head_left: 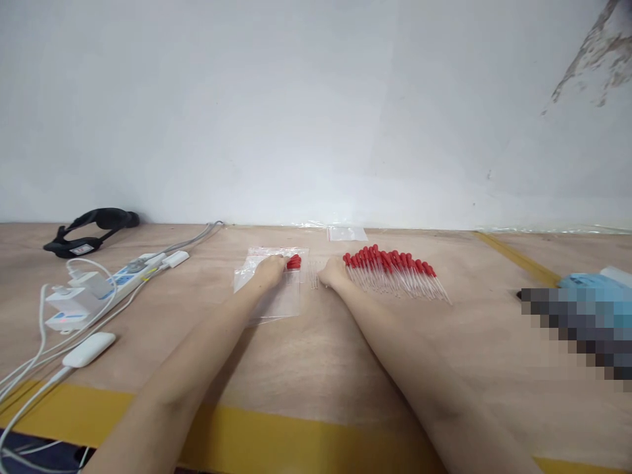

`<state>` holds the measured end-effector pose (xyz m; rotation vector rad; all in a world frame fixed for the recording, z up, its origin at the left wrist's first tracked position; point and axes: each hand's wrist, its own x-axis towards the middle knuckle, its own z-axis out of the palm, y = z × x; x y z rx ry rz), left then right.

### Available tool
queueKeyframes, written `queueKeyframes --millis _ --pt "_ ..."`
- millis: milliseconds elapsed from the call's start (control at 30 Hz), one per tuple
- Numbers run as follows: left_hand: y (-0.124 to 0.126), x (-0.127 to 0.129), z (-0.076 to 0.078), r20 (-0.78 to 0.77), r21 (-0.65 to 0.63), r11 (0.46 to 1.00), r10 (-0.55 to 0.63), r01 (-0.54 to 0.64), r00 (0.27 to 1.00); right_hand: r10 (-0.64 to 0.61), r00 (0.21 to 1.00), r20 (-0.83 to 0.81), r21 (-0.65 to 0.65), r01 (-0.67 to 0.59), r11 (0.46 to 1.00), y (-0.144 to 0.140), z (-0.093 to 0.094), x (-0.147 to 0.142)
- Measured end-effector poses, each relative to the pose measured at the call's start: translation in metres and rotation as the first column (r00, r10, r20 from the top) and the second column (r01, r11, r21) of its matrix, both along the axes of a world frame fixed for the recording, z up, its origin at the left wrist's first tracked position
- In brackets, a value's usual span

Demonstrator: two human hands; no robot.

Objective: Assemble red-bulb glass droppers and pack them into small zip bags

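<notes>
My left hand (269,271) rests on a clear zip bag (276,299) lying flat on the wooden table, fingers at the red bulbs (294,262) of a few droppers partly inside the bag. My right hand (334,273) holds the glass ends of those droppers (313,275) between the two hands. Just right of my right hand lies a row of several glass droppers with red bulbs (395,268), laid side by side.
Another clear zip bag (347,233) lies near the wall. A white power strip with plugs and cables (93,286) and a black strap device (91,230) sit at the left. A blurred blue object (587,309) lies at the right. Yellow tape (306,438) marks the near edge.
</notes>
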<state>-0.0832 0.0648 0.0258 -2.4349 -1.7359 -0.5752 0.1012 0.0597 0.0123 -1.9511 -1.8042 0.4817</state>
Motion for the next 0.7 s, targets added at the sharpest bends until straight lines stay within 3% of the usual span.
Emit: queueKeyframes --millis 167,333,433,533,600,700 --pt "-0.004 0.001 0.003 -0.006 0.113 0.993 -0.015 0.016 1.000 0.003 1.000 -0.031 -0.008 -0.003 1.000 -0.001 0.003 0.001" --pt "-0.022 0.015 0.002 0.310 0.322 0.947 -0.108 0.003 0.944 0.075 0.994 -0.076 0.051 -0.072 0.996 -0.020 0.008 0.017" --pt "-0.043 0.031 -0.004 0.464 0.268 0.962 -0.176 0.051 0.868 0.154 0.985 -0.083 0.187 -0.136 0.973 -0.047 0.004 0.039" --pt "-0.067 0.050 -0.013 0.667 0.120 0.977 -0.209 0.174 0.716 0.313 0.948 -0.055 0.481 -0.249 0.840 -0.076 -0.007 0.067" --pt "-0.081 0.061 -0.020 0.707 0.034 0.968 -0.198 0.247 0.679 0.356 0.934 -0.036 0.543 -0.281 0.791 -0.092 -0.015 0.085" --pt "-0.097 0.072 -0.027 0.721 -0.085 0.943 -0.165 0.321 0.673 0.388 0.922 0.009 0.561 -0.326 0.761 -0.105 -0.020 0.105"
